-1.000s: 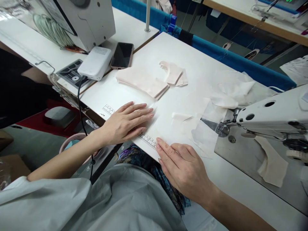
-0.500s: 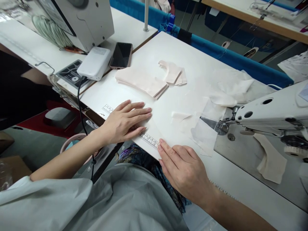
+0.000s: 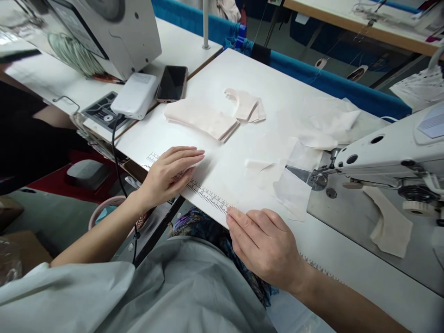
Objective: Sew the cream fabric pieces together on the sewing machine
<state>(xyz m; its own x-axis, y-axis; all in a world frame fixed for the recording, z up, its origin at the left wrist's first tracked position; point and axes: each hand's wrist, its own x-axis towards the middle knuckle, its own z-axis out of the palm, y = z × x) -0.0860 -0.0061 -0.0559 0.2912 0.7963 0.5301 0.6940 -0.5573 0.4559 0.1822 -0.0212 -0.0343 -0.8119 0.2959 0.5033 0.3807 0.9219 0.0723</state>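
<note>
Front edge: the white tabletop (image 3: 277, 101) ends just ahead of the wearer's body; its printed scale (image 3: 208, 199) runs along this edge, between and partly under the hands.
Left hand (image 3: 169, 175): over the scale, fingers extended and close together, thumb slightly apart; contact with the surface cannot be told.
Right hand (image 3: 263, 240): at the edge, index fingertip by the scale, fingers narrow and grouped; whether they pinch anything cannot be told.
Room ahead: plain white surface separates the left hand from the folded fabric stack (image 3: 201, 119), which lies near, beyond its fingertips.
Cut pieces (image 3: 248, 107): just beside the stack's far right end.
Right side: sewing machine (image 3: 388, 152) over a metal plate (image 3: 340, 217) bearing a curved piece (image 3: 393, 229); sheer fabric (image 3: 322, 127) lies loose behind the needle area.
Left side: phone (image 3: 172, 83) near the table joint, beside a white box (image 3: 133, 96) with black cable (image 3: 116, 148) hanging down.
Far edge: blue cloth (image 3: 312, 76) along it.
Floor, left: pink basket (image 3: 95, 216) and red stool (image 3: 52, 180).
</note>
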